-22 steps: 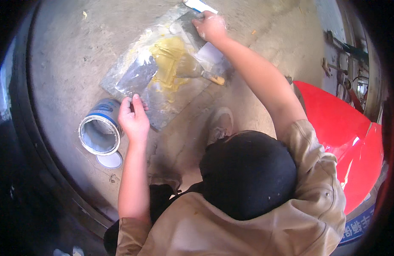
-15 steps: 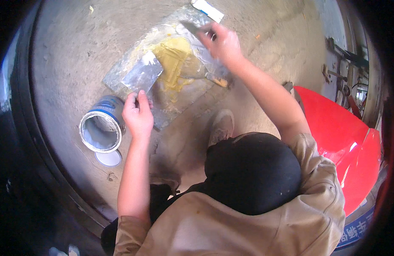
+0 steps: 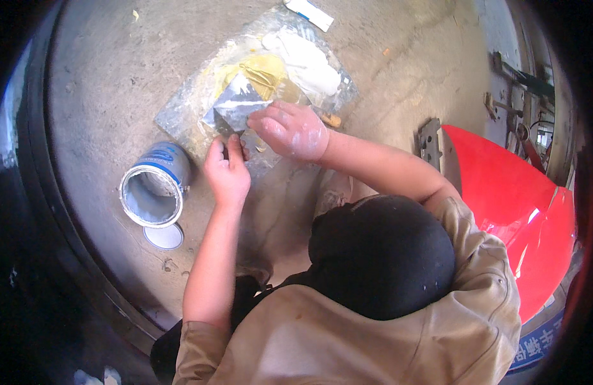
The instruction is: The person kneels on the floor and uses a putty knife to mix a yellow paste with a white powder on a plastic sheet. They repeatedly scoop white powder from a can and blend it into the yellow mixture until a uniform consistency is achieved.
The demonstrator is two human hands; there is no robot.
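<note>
Far left: open can [image 3: 158, 168] tipped toward the viewer, pale lid [image 3: 163, 237] just beside it, both on the floor. Mixing board [image 3: 176, 119] next, then left hand [image 3: 228, 170], pinching left scraper [image 3: 229, 95]. Right scraper [image 3: 240, 117] crosses over it, above yellow paste [image 3: 261, 70]. Right hand [image 3: 293, 131] curled on that one, grip partly hidden. White paste [image 3: 306, 64] sits right. Reads as blade-wiping or paste transfer; next calls for flat blade contact, left held steady.

A glossy red vehicle body panel [image 3: 511, 205] fills the right side, above a blue board [image 3: 537, 350] with white lettering; metal hardware [image 3: 501, 106] sits at upper right.
</note>
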